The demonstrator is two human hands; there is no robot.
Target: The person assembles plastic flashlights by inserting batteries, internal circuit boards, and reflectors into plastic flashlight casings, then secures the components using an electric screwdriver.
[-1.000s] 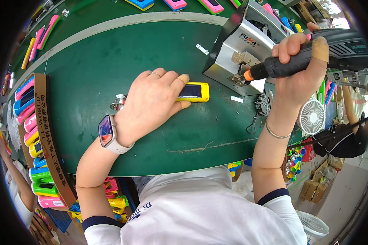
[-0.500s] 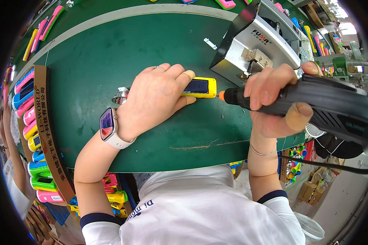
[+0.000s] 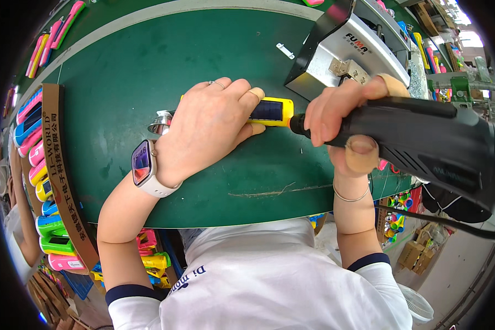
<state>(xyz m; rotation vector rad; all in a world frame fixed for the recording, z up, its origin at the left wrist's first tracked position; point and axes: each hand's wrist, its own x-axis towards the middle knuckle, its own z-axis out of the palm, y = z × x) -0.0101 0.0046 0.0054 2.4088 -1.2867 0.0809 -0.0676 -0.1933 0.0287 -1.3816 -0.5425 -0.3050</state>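
Note:
My left hand (image 3: 206, 124) is closed over a yellow flashlight (image 3: 286, 113) lying on the green table (image 3: 121, 66). Its right end, with a dark solar panel (image 3: 268, 110), sticks out past my fingers. Most of the rest is covered by the hand. A shiny reflector cup (image 3: 160, 123) shows on the far side of my wrist. In my right hand (image 3: 335, 118) is a black electric screwdriver (image 3: 423, 143), held level and pointing left. Its orange tip meets the flashlight's right end; whether a screw sits there is hidden. Tape wraps some fingertips.
A silver and black screw feeder (image 3: 352, 49) stands at the back right, a small white strip (image 3: 285, 51) beside it. Along the left edge, a cardboard box (image 3: 55, 159) holds several coloured flashlights. A black cable (image 3: 440, 221) hangs at the right. Another person's arm (image 3: 25, 203) shows far left.
My right hand has brought the screwdriver leftward, closing the gap so its tip now reaches the end of the flashlight. My left hand keeps its hold on the flashlight.

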